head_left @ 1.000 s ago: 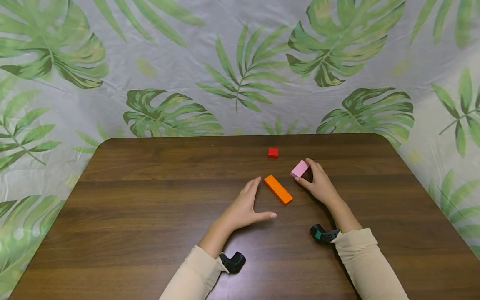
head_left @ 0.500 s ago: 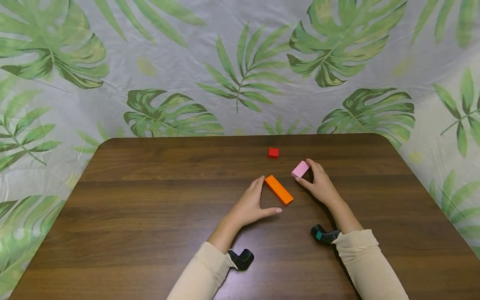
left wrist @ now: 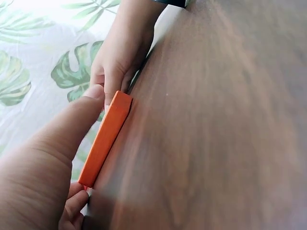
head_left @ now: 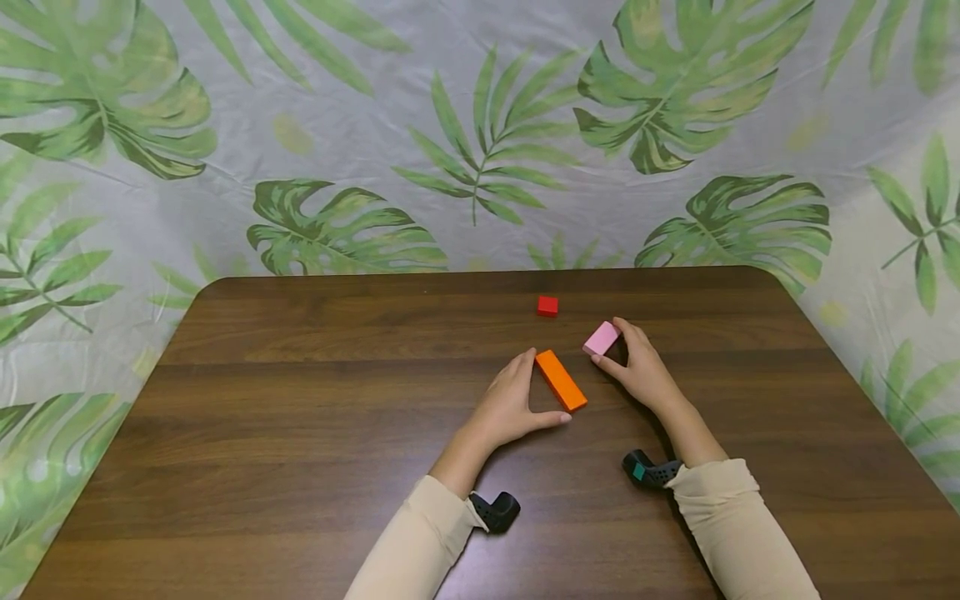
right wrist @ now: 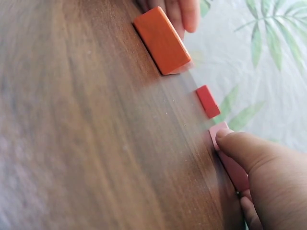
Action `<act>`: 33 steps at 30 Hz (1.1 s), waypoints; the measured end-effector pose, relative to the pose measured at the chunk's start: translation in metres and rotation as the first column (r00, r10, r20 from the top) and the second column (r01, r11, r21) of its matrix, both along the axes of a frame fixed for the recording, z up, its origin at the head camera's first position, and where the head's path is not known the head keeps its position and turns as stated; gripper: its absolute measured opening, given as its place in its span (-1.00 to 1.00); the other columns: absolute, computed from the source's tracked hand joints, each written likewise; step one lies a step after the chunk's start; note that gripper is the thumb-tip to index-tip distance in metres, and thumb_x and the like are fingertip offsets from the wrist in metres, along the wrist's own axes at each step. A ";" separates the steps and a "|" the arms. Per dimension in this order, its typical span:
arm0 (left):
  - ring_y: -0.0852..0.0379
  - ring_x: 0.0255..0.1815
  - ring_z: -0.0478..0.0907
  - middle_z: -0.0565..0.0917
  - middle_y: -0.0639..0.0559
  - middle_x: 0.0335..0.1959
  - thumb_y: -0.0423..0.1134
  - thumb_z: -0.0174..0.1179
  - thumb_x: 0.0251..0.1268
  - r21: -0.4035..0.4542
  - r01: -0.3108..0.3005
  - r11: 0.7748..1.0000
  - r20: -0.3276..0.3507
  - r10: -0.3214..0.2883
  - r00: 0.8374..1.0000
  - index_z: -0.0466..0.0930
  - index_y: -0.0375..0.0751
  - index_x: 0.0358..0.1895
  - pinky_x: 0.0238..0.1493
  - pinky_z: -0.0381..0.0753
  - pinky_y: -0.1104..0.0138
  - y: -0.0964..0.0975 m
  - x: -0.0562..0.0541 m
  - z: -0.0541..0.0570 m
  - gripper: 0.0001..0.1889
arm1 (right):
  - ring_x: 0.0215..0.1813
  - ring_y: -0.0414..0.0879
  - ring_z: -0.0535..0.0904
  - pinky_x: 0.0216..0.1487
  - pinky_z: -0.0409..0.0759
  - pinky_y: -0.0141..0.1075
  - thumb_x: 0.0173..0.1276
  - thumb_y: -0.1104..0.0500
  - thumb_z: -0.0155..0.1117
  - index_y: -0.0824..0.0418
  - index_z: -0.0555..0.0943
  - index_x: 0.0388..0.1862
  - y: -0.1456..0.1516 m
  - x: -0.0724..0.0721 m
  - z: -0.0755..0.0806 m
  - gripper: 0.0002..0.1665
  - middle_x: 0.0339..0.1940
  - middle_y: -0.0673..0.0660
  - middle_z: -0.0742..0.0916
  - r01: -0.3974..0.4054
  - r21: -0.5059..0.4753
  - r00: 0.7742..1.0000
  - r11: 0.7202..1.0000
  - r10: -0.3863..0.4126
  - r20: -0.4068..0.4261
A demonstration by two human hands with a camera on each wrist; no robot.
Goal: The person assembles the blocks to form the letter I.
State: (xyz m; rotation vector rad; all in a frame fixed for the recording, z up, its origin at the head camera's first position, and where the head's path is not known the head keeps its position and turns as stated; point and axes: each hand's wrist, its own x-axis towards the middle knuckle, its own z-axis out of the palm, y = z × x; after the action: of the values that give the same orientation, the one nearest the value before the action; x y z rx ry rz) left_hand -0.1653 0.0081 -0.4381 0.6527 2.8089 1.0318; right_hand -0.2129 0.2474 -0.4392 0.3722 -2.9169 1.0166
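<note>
Lying flat on the brown tabletop [head_left: 300,433], the orange block [head_left: 561,382] is set at a slant between the two hands, its far end angled to the left. The left hand [head_left: 506,408] is spread in a wide curve along the block, with the fingertips at the far end and the thumb extended towards the near end; whether the thumb makes contact cannot be told. The right hand [head_left: 637,367] pinches the pink block [head_left: 601,338] between thumb and finger, and the right wrist view shows that thumb covering part of the block's surface. The pink block is to the right of the orange block and slightly further back, the two standing apart. The red block [head_left: 547,306] sits by itself near the far edge, beyond the other two and well apart from the left hand. As to obstruction, the orange block occupies the direct line from the left hand to the pink block, while the red block lies off that line. Each wrist carries a black device, one on the left [head_left: 498,512] and one on the right [head_left: 648,469], beside the cuffs of cream sleeves [head_left: 742,525]. Behind the tabletop hangs a pale sheet [head_left: 337,133] printed with green leaves.
</note>
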 end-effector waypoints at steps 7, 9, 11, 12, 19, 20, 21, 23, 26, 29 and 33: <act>0.05 0.32 0.10 0.17 -0.10 0.33 0.36 0.22 -0.21 -0.077 -0.028 0.997 -0.035 0.025 0.999 -0.03 -0.25 0.38 0.27 0.05 0.24 0.007 -0.003 -0.002 0.12 | 0.27 0.28 0.13 0.19 0.09 0.14 0.21 -0.06 0.21 0.39 0.04 0.35 0.000 0.001 0.001 -0.08 0.27 0.42 0.22 0.003 -0.005 1.000 1.000 -0.003 -0.005; 0.06 0.31 0.11 0.18 -0.09 0.33 0.37 0.22 -0.21 -0.094 -0.037 0.995 -0.048 0.033 0.998 -0.01 -0.24 0.38 0.28 0.04 0.25 0.008 -0.004 -0.003 0.12 | 0.26 0.28 0.13 0.19 0.09 0.14 0.22 -0.05 0.21 0.39 0.04 0.35 0.000 0.001 0.001 -0.08 0.27 0.43 0.22 0.002 -0.006 1.000 1.000 -0.002 -0.005; 0.06 0.31 0.12 0.20 -0.08 0.32 0.37 0.21 -0.22 -0.106 -0.047 0.993 -0.059 0.041 0.997 0.00 -0.23 0.38 0.27 0.04 0.25 0.009 -0.004 -0.004 0.12 | 0.26 0.28 0.13 0.19 0.09 0.14 0.21 -0.05 0.21 0.40 0.04 0.35 0.000 0.001 0.001 -0.08 0.27 0.43 0.22 0.001 -0.009 1.000 1.000 -0.001 -0.006; 0.06 0.31 0.12 0.20 -0.08 0.32 0.38 0.21 -0.22 -0.111 -0.052 0.993 -0.064 0.045 0.997 0.00 -0.23 0.38 0.27 0.05 0.25 0.010 -0.004 -0.004 0.12 | 0.27 0.28 0.13 0.19 0.09 0.14 0.21 -0.05 0.21 0.40 0.04 0.35 -0.001 0.001 0.001 -0.08 0.27 0.43 0.22 0.000 -0.010 1.000 1.000 0.000 -0.006; 0.04 0.29 0.14 0.21 -0.07 0.30 0.39 0.21 -0.24 -0.137 -0.084 0.987 -0.075 0.074 0.994 0.02 -0.23 0.38 0.27 0.06 0.24 0.013 -0.004 -0.004 0.12 | 0.27 0.27 0.13 0.20 0.09 0.13 0.21 -0.05 0.22 0.39 0.05 0.34 -0.001 0.000 0.001 -0.08 0.28 0.42 0.23 0.002 -0.013 1.000 1.000 -0.002 -0.010; 0.04 0.29 0.14 0.21 -0.07 0.30 0.39 0.21 -0.24 -0.140 -0.087 0.986 -0.076 0.077 0.994 0.03 -0.23 0.38 0.27 0.06 0.24 0.013 -0.004 -0.004 0.12 | 0.27 0.27 0.13 0.19 0.09 0.13 0.21 -0.05 0.22 0.39 0.06 0.34 -0.001 0.000 0.001 -0.08 0.27 0.42 0.23 0.003 -0.012 1.000 1.000 -0.003 -0.010; 0.04 0.29 0.15 0.21 -0.07 0.30 0.39 0.21 -0.24 -0.144 -0.090 0.986 -0.076 0.080 0.994 0.03 -0.23 0.37 0.27 0.06 0.23 0.014 -0.004 -0.004 0.12 | 0.27 0.27 0.13 0.19 0.09 0.13 0.21 -0.05 0.22 0.39 0.05 0.35 -0.001 0.001 0.001 -0.08 0.27 0.42 0.23 0.002 -0.011 1.000 1.000 -0.002 -0.009; 0.04 0.29 0.15 0.22 -0.08 0.30 0.39 0.21 -0.23 -0.150 -0.094 0.984 -0.078 0.083 0.994 0.03 -0.23 0.37 0.27 0.05 0.23 0.015 -0.005 -0.005 0.11 | 0.27 0.27 0.13 0.19 0.09 0.13 0.21 -0.05 0.21 0.39 0.05 0.35 -0.001 0.001 0.001 -0.08 0.27 0.42 0.22 0.002 -0.010 1.000 1.000 -0.002 -0.007; 0.04 0.28 0.15 0.22 -0.07 0.29 0.37 0.22 -0.22 -0.151 -0.098 0.984 -0.081 0.087 0.993 0.04 -0.24 0.37 0.27 0.05 0.23 0.016 -0.005 -0.005 0.10 | 0.27 0.27 0.13 0.19 0.09 0.13 0.21 -0.07 0.21 0.39 0.04 0.35 0.000 0.001 0.001 -0.08 0.27 0.42 0.22 0.001 -0.007 1.000 1.000 -0.001 -0.002; 0.04 0.28 0.15 0.23 -0.07 0.28 0.36 0.23 -0.22 -0.151 -0.102 0.983 -0.089 0.089 0.992 0.05 -0.24 0.36 0.27 0.05 0.22 0.016 -0.005 -0.005 0.09 | 0.27 0.28 0.13 0.19 0.09 0.14 0.22 -0.08 0.20 0.39 0.04 0.35 0.000 0.001 0.001 -0.07 0.27 0.43 0.22 -0.002 -0.009 1.000 1.000 0.002 -0.001; 0.03 0.27 0.16 0.25 -0.07 0.26 0.34 0.24 -0.21 -0.148 -0.101 0.984 -0.105 0.086 0.991 0.08 -0.24 0.35 0.25 0.08 0.19 0.016 -0.005 -0.005 0.06 | 0.26 0.28 0.14 0.19 0.10 0.13 0.22 -0.04 0.21 0.41 0.04 0.34 0.000 0.000 0.000 -0.09 0.26 0.43 0.23 -0.009 -0.013 1.000 1.000 0.009 -0.018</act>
State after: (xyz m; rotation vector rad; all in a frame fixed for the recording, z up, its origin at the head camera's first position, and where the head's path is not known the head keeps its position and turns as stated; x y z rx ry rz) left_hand -0.1704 0.0244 -0.4427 0.5742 2.9923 0.8069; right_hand -0.2128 0.2476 -0.4395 0.3925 -2.8941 1.0277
